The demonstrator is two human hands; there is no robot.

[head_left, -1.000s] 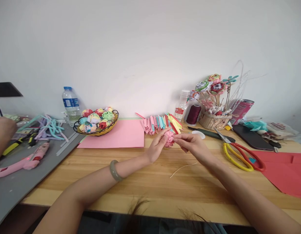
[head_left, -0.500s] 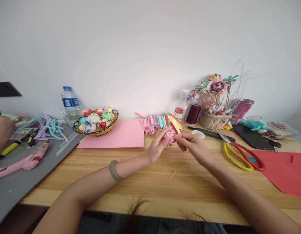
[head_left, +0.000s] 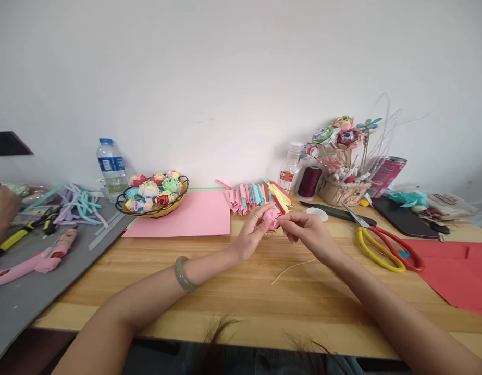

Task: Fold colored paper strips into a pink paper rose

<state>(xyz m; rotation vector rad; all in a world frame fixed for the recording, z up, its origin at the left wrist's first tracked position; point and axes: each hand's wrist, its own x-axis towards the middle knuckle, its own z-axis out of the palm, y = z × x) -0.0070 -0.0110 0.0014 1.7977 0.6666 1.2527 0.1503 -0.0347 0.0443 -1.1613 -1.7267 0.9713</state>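
Closely, the fingers of the left hand (head_left: pixel 251 235) curl around a pink paper flower (head_left: pixel 271 220), while the right hand (head_left: pixel 310 233) has thumb and fingertips pinched together on its edge, over the middle of the surface (head_left: pixel 209 297). Both forearms (head_left: pixel 155 294) slant inward from the lower corners. Farther out, a yellow basket (head_left: pixel 164 210) holds multicoloured paper flowers (head_left: pixel 148 190), a pale basket (head_left: pixel 344 193) holds stemmed flowers (head_left: pixel 347 139), and a blue-capped bottle (head_left: pixel 111 165) holds clear liquid.

Soft light brightens the wall (head_left: pixel 225 99) along the back edge of the desk (head_left: pixel 225 297). Shadows are faint; fine details smeared.
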